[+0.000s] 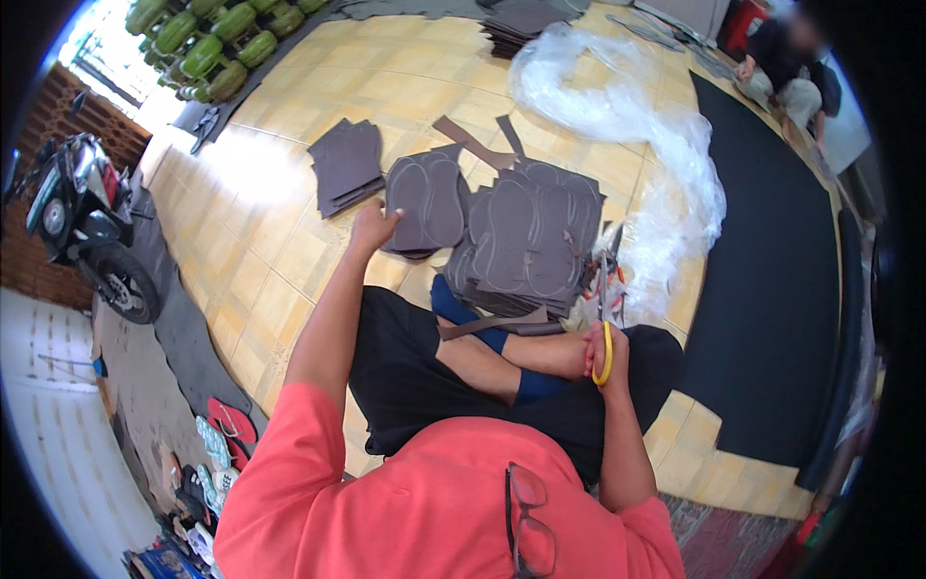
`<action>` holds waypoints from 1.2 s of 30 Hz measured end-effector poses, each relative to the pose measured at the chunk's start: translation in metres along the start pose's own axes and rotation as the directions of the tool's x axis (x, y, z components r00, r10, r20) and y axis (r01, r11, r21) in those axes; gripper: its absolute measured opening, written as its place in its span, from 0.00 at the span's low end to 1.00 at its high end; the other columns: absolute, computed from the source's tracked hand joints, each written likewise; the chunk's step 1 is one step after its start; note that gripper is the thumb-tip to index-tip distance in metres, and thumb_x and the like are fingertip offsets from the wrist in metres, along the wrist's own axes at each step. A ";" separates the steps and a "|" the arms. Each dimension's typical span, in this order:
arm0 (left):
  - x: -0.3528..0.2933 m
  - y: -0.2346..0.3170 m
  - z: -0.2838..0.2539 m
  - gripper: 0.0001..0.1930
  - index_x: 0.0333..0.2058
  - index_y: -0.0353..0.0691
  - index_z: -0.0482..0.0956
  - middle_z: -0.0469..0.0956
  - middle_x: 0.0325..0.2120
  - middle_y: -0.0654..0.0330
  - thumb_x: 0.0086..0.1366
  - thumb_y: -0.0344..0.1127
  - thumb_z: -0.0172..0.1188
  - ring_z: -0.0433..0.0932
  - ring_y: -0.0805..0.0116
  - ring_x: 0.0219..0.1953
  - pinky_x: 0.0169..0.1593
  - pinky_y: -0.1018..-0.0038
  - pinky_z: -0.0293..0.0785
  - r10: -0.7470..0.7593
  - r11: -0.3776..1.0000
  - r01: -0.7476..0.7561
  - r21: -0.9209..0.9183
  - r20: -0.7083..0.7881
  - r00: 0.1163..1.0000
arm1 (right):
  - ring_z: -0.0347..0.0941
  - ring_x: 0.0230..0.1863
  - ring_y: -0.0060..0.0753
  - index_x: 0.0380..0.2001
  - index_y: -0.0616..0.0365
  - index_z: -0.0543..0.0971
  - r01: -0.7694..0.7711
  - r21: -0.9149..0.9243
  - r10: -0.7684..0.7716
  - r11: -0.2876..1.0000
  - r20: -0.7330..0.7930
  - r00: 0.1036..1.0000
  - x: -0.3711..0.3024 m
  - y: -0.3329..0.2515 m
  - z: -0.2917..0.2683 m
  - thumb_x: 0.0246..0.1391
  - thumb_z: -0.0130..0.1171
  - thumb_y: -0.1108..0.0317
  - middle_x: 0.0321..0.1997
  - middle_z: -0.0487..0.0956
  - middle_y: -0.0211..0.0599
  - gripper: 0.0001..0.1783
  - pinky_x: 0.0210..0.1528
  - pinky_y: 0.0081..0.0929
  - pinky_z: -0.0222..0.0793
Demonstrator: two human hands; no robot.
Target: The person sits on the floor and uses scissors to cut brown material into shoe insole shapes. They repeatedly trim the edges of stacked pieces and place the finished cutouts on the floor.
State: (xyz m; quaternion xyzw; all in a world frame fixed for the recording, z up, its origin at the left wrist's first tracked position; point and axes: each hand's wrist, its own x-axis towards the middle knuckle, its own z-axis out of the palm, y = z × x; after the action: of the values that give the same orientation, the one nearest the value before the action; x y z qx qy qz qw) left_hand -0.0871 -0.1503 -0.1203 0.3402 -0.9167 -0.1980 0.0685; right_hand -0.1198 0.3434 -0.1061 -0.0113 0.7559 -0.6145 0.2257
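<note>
My left hand (372, 230) reaches forward to the left edge of a small stack of dark grey-brown sheets (426, 205) with sole outlines drawn on the top one. Its thumb and a finger look apart at that edge; the other fingers are partly hidden. My right hand (610, 355), above my right knee, is closed round the yellow handle of scissors (605, 301), whose blades point away from me. A bigger stack of outlined sheets (526, 227) lies before my crossed feet. Another stack of cut sheets (347, 166) sits farther left.
Cut strips (473, 143) lie behind the stacks and an offcut (497, 323) by my feet. Crumpled clear plastic (666, 203) and a long black sheet (767, 289) spread to the right. A motorcycle (92, 227) stands left; another person (786, 68) sits far right.
</note>
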 end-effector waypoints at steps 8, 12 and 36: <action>-0.096 0.149 0.080 0.21 0.35 0.30 0.79 0.78 0.33 0.41 0.55 0.46 0.67 0.79 0.46 0.39 0.44 0.57 0.74 0.383 0.923 -0.368 -0.113 0.171 0.908 | 0.62 0.08 0.18 0.22 0.60 0.74 0.003 -0.020 -0.003 1.000 -0.001 1.000 0.006 -0.001 -0.003 0.61 0.55 0.49 0.11 0.64 0.25 0.25 0.10 0.19 0.58; -0.113 0.179 0.088 0.29 0.37 0.26 0.73 0.76 0.39 0.36 0.48 0.45 0.74 0.78 0.42 0.42 0.47 0.57 0.74 0.173 0.984 -0.177 0.007 0.163 0.971 | 0.63 0.09 0.19 0.21 0.60 0.74 0.045 -0.015 -0.045 0.999 -0.027 0.999 0.008 0.006 -0.005 0.62 0.55 0.49 0.11 0.66 0.26 0.25 0.11 0.21 0.58; -0.097 0.199 0.111 0.22 0.44 0.24 0.75 0.80 0.42 0.44 0.56 0.35 0.67 0.81 0.53 0.42 0.45 0.67 0.74 0.004 0.634 0.374 -0.677 0.486 0.874 | 0.61 0.08 0.18 0.23 0.58 0.72 -0.039 0.197 0.043 0.980 -0.012 0.999 0.007 -0.004 -0.013 0.60 0.58 0.50 0.10 0.65 0.26 0.22 0.11 0.21 0.58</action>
State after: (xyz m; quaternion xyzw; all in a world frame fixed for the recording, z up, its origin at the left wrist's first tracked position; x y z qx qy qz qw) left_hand -0.1614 0.0853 -0.1393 0.3209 -0.6995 -0.6379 -0.0288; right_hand -0.1314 0.3526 -0.1027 0.0317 0.6933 -0.6815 0.2321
